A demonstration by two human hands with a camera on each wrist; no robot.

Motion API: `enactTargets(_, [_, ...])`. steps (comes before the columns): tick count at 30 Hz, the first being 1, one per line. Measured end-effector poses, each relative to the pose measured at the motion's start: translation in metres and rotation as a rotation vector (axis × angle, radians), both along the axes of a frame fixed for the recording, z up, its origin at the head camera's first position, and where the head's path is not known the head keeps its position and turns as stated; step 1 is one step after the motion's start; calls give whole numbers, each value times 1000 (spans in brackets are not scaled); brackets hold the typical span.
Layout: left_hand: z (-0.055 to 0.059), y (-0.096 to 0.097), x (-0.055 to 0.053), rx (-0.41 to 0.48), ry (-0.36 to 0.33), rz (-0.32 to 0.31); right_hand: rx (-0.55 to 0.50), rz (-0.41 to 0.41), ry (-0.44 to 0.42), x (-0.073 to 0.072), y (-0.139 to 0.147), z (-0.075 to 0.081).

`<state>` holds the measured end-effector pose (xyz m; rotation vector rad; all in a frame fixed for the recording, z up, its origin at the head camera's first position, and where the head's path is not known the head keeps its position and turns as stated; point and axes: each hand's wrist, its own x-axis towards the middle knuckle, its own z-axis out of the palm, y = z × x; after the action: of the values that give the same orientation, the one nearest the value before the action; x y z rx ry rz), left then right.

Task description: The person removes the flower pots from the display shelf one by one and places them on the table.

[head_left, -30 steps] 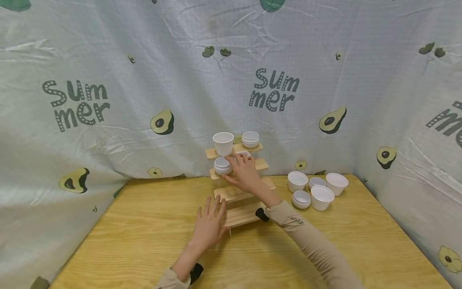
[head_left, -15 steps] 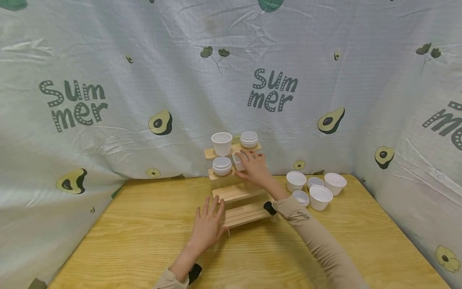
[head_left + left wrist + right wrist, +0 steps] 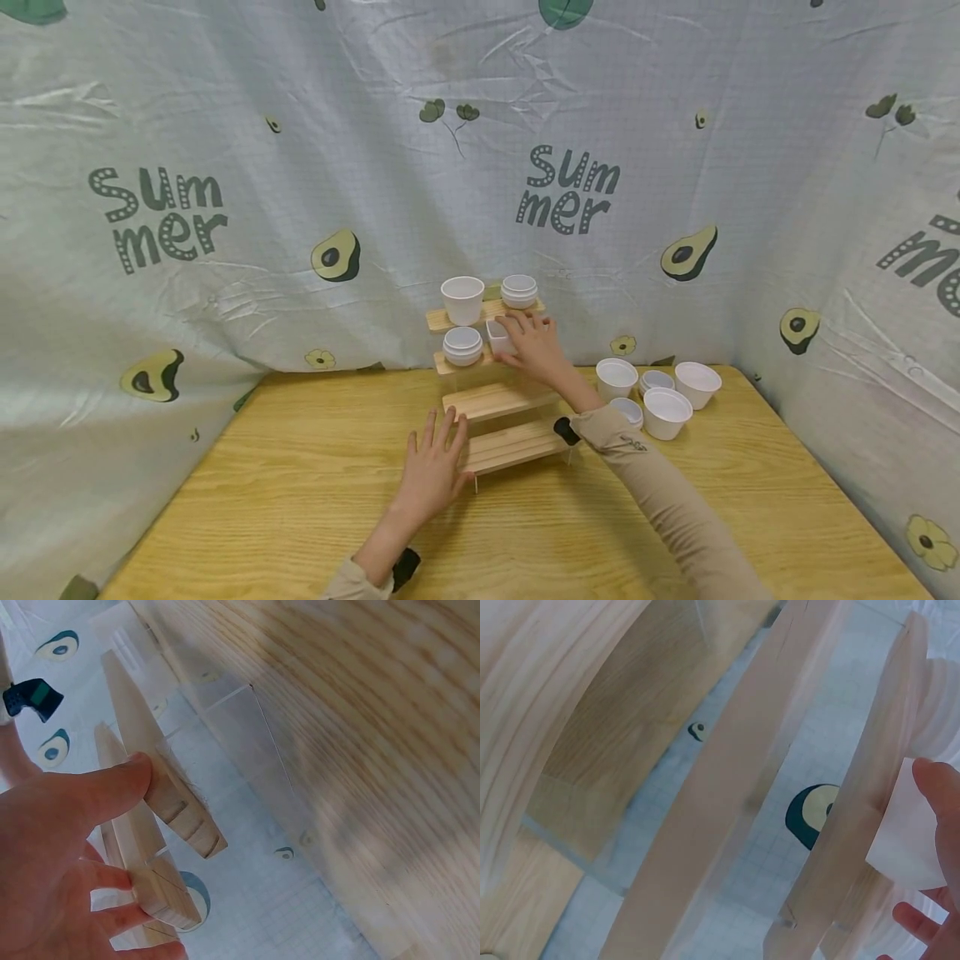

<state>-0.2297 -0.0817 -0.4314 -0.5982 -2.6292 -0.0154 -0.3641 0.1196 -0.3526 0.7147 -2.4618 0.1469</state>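
Observation:
A wooden tiered display stand [image 3: 495, 402] with clear side supports stands at the table's middle. My right hand [image 3: 538, 348] pinches a small white square cup [image 3: 498, 337] on the second tier from the top, just right of a round ridged white jar [image 3: 462, 345]. In the right wrist view, the thumb lies along the face of that cup [image 3: 906, 834]. My left hand [image 3: 431, 475] has its fingers spread and fairly straight against the stand's left end. Its thumb [image 3: 141, 774] touches the edge of one slat in the left wrist view.
On the top tier stand a tall white cup [image 3: 462, 302] and a ridged white jar [image 3: 519, 292]. Several more white cups [image 3: 667, 414] and jars group on the wooden table [image 3: 315, 483] right of the stand. A printed curtain [image 3: 420, 200] hangs behind.
My right hand has moved right along the second tier with the square cup, away from the ridged jar, then stays nearly still. The left hand keeps its place.

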Motion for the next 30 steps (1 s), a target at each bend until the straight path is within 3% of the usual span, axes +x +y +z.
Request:
enactTargets(18, [1,1,2,12,3,-2,-85,53,-78,16,24,1])
enactTargets(30, [2,2,3,4,-10,3,-25,89,9,44,49,-5])
